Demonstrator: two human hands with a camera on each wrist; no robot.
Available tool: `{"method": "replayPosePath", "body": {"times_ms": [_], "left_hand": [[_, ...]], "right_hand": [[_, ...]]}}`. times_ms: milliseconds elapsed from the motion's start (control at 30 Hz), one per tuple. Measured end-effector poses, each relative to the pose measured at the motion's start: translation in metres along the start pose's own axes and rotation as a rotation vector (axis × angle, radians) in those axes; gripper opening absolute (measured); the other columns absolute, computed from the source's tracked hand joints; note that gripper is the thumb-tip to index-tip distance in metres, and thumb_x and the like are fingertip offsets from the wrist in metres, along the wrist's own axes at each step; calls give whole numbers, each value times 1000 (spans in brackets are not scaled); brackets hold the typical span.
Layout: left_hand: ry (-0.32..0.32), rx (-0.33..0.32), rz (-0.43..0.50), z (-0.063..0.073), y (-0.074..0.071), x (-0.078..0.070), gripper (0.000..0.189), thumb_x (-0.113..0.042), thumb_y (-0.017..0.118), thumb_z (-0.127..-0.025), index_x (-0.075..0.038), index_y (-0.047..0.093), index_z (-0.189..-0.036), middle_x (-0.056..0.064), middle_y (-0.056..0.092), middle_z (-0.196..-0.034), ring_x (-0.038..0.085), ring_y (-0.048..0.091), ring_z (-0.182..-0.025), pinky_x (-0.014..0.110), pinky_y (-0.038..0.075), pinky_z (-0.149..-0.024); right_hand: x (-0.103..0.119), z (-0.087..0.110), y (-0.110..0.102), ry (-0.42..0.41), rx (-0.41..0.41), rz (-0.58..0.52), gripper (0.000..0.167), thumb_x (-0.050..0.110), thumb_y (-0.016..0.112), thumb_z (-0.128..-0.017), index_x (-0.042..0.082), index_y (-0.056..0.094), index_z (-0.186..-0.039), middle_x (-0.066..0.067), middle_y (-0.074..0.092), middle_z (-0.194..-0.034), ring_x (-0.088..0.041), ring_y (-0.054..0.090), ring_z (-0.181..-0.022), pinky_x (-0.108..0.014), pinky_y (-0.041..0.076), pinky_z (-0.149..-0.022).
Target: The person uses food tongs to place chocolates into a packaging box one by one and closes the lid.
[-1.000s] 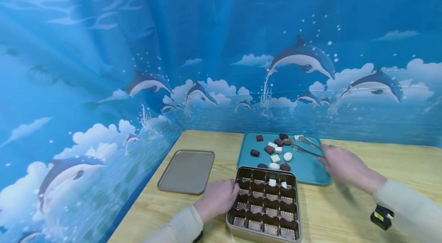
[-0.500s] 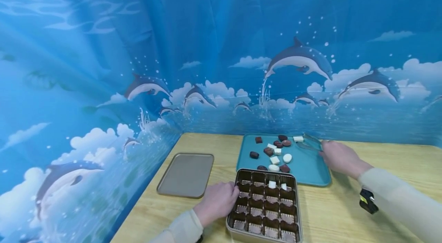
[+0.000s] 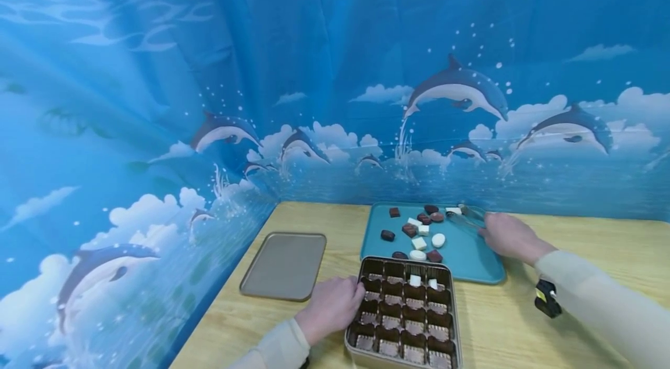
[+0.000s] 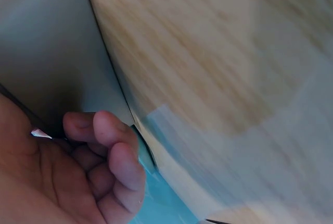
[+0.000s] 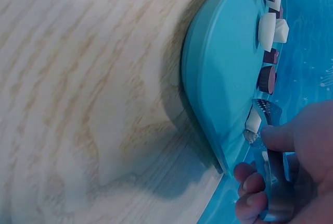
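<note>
My right hand (image 3: 510, 235) holds metal tongs (image 5: 276, 169) at the back right of the teal tray (image 3: 476, 261). Their perforated tips lie on either side of a white chocolate (image 5: 253, 121), right at its edges. My left hand (image 3: 332, 308) grips the left rim of a square metal tin (image 3: 400, 359), its fingers curled against the outer wall in the left wrist view. A brown divided insert (image 3: 389, 305) fills the tin. Two white pieces (image 3: 415, 280) sit in its back row, in the compartments toward the right.
Dark, reddish and white chocolates (image 3: 419, 243) are scattered over the tray's left and middle, some near the tin's back edge. A flat metal lid (image 3: 285, 264) lies left of the tin. Behind the wooden table (image 3: 586, 252) hangs a blue dolphin-print curtain (image 3: 335, 66).
My right hand has shifted slightly left and the tongs' tips have come down from above the tray, closing in around the white chocolate. The left hand stays on the tin.
</note>
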State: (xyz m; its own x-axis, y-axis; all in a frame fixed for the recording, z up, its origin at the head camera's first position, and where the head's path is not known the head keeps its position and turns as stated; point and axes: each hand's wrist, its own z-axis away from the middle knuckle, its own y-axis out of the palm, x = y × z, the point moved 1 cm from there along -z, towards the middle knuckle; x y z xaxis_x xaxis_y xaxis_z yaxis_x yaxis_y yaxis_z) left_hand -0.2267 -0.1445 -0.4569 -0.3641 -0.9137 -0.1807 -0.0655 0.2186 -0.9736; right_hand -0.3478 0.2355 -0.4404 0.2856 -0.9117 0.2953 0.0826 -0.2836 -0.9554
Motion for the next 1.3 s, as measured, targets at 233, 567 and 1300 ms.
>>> {"method": "replayPosePath", "body": {"times_ms": [233, 567, 1300], "left_hand": [[-20, 26, 21, -1, -2, -1, 44, -35, 38, -107, -20, 48, -67, -3, 51, -60, 16, 54, -55, 32, 43, -50], [-7, -4, -10, 0, 2, -2, 46, -35, 38, -106, -21, 46, -64, -1, 54, -60, 20, 59, -57, 35, 43, -49], [-22, -9, -11, -1, 2, -2, 42, -36, 41, -105, -17, 58, -71, 2, 62, -65, 22, 63, -60, 36, 46, -52]], "right_hand": [[-3, 4, -3, -39, -46, 32, 18, 8, 54, -100, -3, 62, -89, -6, 54, -70, -17, 49, -57, -32, 42, -53], [-2, 20, -4, -41, -65, 61, 17, 8, 58, -98, -8, 64, -100, -8, 61, -76, -17, 54, -61, -35, 48, -54], [2, 47, -8, -38, 19, -12, 39, 17, 65, -96, -16, 60, -116, -27, 69, -98, -35, 69, -81, -51, 57, -73]]}}
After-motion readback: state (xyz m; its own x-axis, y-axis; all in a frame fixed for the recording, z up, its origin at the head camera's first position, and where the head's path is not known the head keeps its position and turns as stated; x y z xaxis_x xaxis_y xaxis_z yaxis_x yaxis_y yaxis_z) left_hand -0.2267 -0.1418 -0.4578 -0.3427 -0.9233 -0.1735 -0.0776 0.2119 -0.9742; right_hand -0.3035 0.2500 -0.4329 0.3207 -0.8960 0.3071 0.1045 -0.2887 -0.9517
